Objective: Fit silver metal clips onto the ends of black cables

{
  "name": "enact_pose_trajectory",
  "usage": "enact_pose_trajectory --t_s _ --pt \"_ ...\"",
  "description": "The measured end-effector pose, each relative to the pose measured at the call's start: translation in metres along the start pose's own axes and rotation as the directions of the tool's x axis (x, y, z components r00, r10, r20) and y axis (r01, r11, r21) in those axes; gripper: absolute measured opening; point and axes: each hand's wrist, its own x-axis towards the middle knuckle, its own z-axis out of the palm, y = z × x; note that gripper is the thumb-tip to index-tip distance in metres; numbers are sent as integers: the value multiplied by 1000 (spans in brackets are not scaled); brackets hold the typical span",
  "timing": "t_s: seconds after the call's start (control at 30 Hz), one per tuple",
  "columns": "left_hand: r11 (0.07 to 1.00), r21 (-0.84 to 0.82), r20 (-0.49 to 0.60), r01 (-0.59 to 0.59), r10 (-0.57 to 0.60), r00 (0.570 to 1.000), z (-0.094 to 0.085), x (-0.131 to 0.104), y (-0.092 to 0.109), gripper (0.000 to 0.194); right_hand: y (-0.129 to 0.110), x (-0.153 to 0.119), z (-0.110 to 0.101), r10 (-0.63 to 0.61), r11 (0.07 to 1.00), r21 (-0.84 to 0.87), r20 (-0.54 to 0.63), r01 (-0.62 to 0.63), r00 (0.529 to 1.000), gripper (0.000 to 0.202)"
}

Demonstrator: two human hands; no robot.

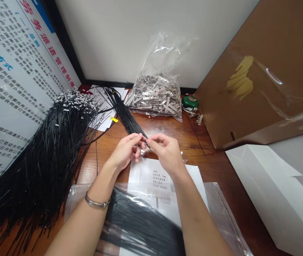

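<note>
My left hand [127,149] and my right hand [164,151] meet above the middle of the table, fingertips pinched close together. Between them is something small and dark, partly hidden by the fingers; it looks like wire ends. Just beyond the fingertips lies a bundle of black wires [127,117], banded in yellow near its far end. Whether the bundle touches my fingers I cannot tell. Under my wrists is a printed white sheet [143,174]. Nearer me, a clear plastic bag [215,202] holds more black wires [141,217].
A large heap of black wires [42,160] with white connectors fills the left, beside a printed board [20,53]. At the back stand a bag of metal strips [154,96] and a green tape measure [190,102]. A brown carton [269,71] and a white box [279,199] bound the right.
</note>
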Motion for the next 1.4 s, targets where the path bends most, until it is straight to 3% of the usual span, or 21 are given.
enact_pose_trajectory --t_s 0.17,0.3,0.43,0.5,0.57,0.67,0.77,0.87,1.07,1.23,1.4 --pt "999 5 -19 -40 40 999 -1 0 1 31 -1 1 1 -26 999 38 8 25 1000 20" --pt "998 56 120 42 -48 992 -1 -3 0 28 0 4 1 9 994 106 -24 -6 1000 36" --pt "967 211 374 144 -216 902 -1 -9 1 29 -2 1 1 27 990 134 73 -36 997 37" --pt "948 275 437 158 -269 858 0 -12 2 29 -4 -1 -1 -3 990 139 86 -9 996 31" --pt "947 283 460 154 -275 844 0 -13 3 28 -7 -3 -3 -32 979 205 92 13 995 26" --pt "961 233 430 149 -239 870 -2 -12 3 30 -12 -5 -7 -72 943 330 93 37 993 32" --pt "974 200 311 109 -169 935 -3 -9 -1 25 -15 -7 -11 -92 929 365 68 61 993 33" --pt "982 180 234 62 -104 967 -3 -6 -5 23 -18 -9 -15 -92 923 378 44 69 995 31" --pt "987 146 187 61 -88 979 1 -2 -4 45 -19 -13 -22 -64 896 443 57 32 996 39" --pt "998 57 253 8 -22 967 1 -4 -1 57 -19 -6 -18 -82 842 540 135 -4 987 43" --pt "988 151 302 18 -64 951 2 -9 -1 46 -9 5 -9 112 844 521 55 -125 992 33"
